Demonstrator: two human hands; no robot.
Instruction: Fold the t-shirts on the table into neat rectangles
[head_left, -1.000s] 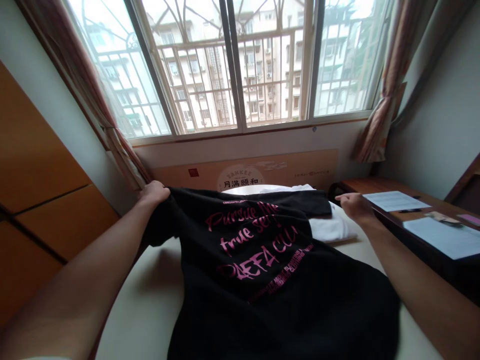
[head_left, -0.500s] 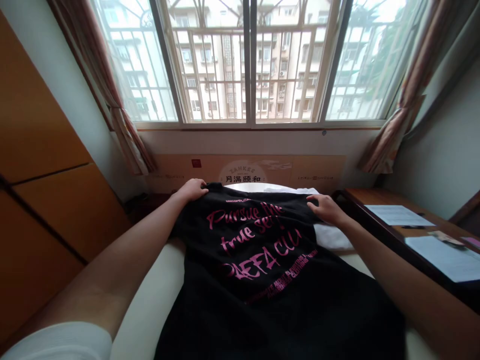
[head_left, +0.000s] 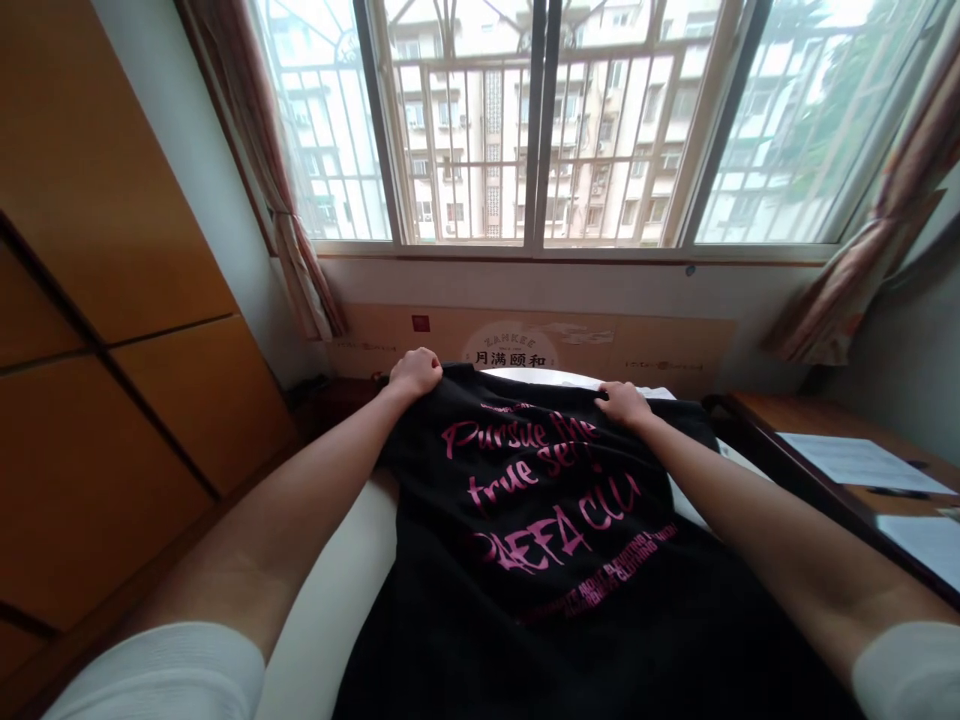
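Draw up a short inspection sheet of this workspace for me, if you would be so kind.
Surface: cream padded surface, apparently a bed, under the shirt.
Job's things: black T-shirt with pink lettering, printed side up.
Clutter: white item behind the shirt; papers and a pen on a wooden desk to the right.
Hands: left hand and right hand both grip the shirt's far edge.
Cables: nothing seen.
Surroundings: barred window, curtain, orange wardrobe panels on the left.
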